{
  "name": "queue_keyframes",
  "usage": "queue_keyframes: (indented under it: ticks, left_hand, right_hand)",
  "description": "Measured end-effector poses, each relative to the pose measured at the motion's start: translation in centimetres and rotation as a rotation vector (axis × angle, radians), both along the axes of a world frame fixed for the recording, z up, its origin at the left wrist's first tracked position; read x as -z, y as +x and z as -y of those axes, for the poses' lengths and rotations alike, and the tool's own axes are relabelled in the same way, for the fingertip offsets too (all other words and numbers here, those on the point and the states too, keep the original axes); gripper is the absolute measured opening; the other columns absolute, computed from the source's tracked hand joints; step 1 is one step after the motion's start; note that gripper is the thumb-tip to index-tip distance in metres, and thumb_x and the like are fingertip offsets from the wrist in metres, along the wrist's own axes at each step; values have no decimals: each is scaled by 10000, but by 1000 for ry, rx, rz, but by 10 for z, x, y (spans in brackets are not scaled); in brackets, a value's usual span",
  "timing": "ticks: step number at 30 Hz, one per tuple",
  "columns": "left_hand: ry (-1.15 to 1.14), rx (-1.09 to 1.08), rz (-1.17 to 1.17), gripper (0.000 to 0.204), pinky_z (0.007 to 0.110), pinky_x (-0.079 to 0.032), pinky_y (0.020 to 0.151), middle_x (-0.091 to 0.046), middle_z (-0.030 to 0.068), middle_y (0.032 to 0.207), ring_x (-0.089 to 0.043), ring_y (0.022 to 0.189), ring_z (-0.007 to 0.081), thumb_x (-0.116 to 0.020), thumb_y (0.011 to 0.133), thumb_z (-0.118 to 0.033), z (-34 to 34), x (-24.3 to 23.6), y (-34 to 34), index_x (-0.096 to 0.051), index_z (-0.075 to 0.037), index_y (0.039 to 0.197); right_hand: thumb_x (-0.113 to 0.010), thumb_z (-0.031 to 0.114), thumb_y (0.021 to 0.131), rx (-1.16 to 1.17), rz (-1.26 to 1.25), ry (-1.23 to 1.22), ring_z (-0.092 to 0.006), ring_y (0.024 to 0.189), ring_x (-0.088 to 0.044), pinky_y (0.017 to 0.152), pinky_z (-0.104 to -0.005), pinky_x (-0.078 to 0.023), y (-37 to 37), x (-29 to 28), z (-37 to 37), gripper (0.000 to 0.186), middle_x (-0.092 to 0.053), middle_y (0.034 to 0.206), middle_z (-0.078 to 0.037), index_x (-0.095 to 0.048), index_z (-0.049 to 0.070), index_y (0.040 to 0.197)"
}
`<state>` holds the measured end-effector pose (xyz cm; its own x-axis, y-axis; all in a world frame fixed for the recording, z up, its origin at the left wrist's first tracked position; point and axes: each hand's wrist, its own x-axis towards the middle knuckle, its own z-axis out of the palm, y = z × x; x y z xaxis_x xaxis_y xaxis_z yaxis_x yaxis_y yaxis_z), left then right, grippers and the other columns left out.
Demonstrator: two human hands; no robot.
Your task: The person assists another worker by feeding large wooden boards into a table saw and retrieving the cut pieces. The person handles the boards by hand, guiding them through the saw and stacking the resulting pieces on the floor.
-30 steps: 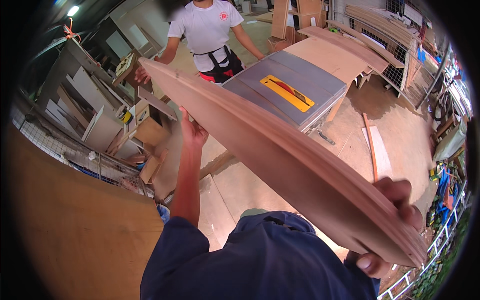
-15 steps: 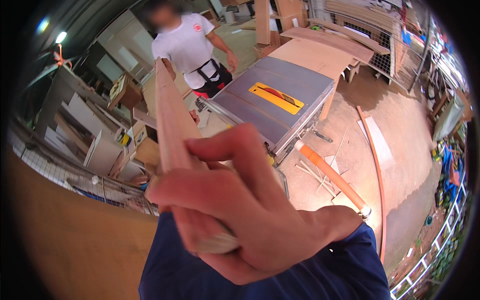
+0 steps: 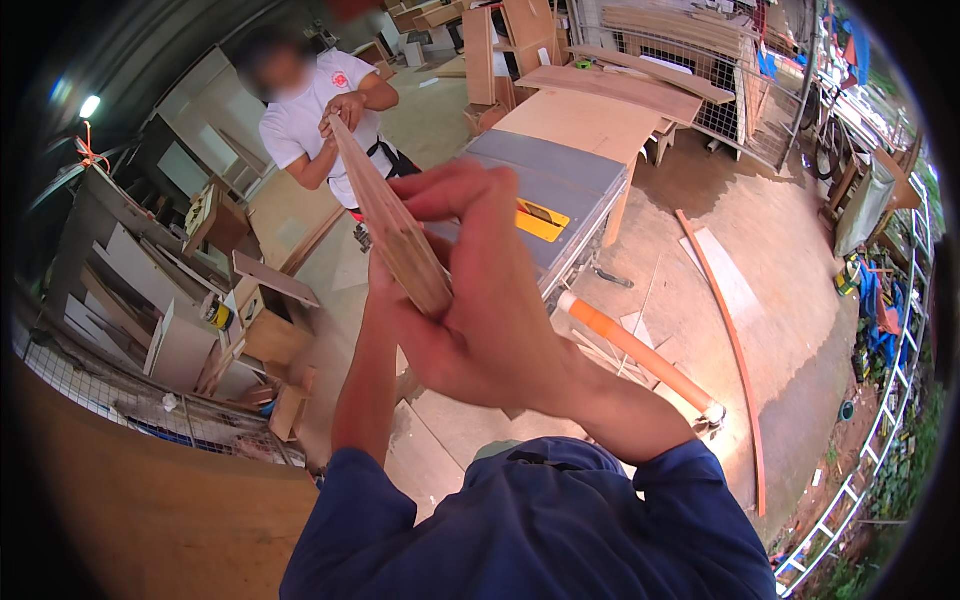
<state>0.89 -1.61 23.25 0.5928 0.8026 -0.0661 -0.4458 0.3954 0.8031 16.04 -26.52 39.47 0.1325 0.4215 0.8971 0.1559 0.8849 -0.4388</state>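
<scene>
A long, pale reddish-brown wooden board (image 3: 402, 245) runs away from me, its near end close to my view. My right hand (image 3: 495, 285) is closed round that end, fingers curled over its side. My left hand (image 3: 388, 287) is up against the board's left side; its fingers are mostly hidden by the board and my right hand. At the far end, a co-worker (image 3: 325, 85) in a white T-shirt has both hands (image 3: 342, 108) raised to the board. Behind my right hand stands a table saw (image 3: 585, 185) with a grey top and a yellow insert (image 3: 543, 220), partly covered.
An orange hose (image 3: 640, 355) slants across the floor by the saw, near thin offcuts. Further right lies a long narrow strip (image 3: 735, 330). Panels and boxes (image 3: 275, 325) crowd the left. Beyond the saw, boards (image 3: 610, 95) rest on a wooden tabletop.
The board's near end and my right hand have moved up and away from me. Both my forearms now show. The co-worker's second hand has come up to the board.
</scene>
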Motion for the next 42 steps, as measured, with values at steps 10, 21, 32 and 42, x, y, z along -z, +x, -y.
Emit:
queue_keyframes:
  ticks: [10,21,32,42]
  left_hand:
    - [-164,-402,-40,413,374,-471,1005,-547,124,1361,-582,1165,244,-588,973,-213,30,34,-31,-509,-26,1333]
    - [1820,-723,-419,586,493,-370,1096,-490,233,1397,-463,1331,373,-494,1024,-444,168,-172,8,-538,49,1338]
    - [1846,-576,-363,444,470,-511,968,-634,159,1230,-573,1193,385,-844,742,-275,180,-129,24,-710,-38,1093]
    - [1803,-622,-498,441,362,-514,885,-674,24,1162,-585,1063,259,-891,645,-245,187,-85,34,-739,-128,1042]
  right_hand:
    - [-565,-115,751,11,36,10,-309,1020,-582,795,-372,-595,-1,4,-17,487,-452,1174,-231,-311,-59,1162]
    - [-684,-65,721,-100,-45,134,-392,1073,-522,851,-425,-488,12,20,-20,557,-451,1174,-234,-359,5,1168]
    - [-745,-54,723,-109,-143,66,-381,1074,-602,888,-414,-539,16,83,-35,540,-517,1237,-231,-373,50,1101]
    - [-724,-22,695,33,-81,-78,-326,961,-574,792,-373,-492,33,123,-30,438,-547,1111,-199,-377,71,946]
